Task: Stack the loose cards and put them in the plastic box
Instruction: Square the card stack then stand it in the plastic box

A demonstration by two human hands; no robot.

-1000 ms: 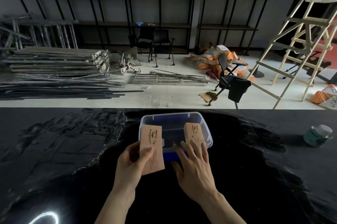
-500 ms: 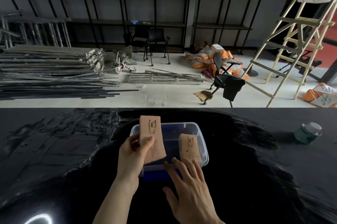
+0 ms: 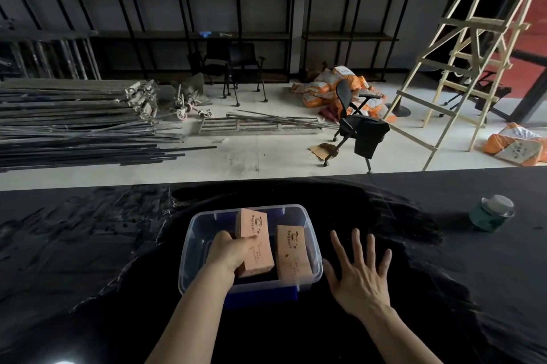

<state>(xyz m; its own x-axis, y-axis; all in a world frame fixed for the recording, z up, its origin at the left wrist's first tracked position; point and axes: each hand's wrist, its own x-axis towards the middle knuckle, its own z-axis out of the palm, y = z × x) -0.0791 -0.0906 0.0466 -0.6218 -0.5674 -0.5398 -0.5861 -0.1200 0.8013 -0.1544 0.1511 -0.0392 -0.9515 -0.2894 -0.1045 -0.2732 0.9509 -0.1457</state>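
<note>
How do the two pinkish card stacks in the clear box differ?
The left stack is gripped by the left hand and sits tilted; the right stack lies free, untouched by the right hand, which is spread open beside the plastic box. The left stack reaches farther toward the box's far wall. Both share the same colour and dark printed logo.

Two bare forearms, no sleeves in view; left hand (image 3: 229, 251) and right hand (image 3: 359, 277) without rings, watch or gloves (nails short, unpainted).

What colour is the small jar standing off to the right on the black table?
Green, with a pale lid: the small jar shows best in the head view.
</note>
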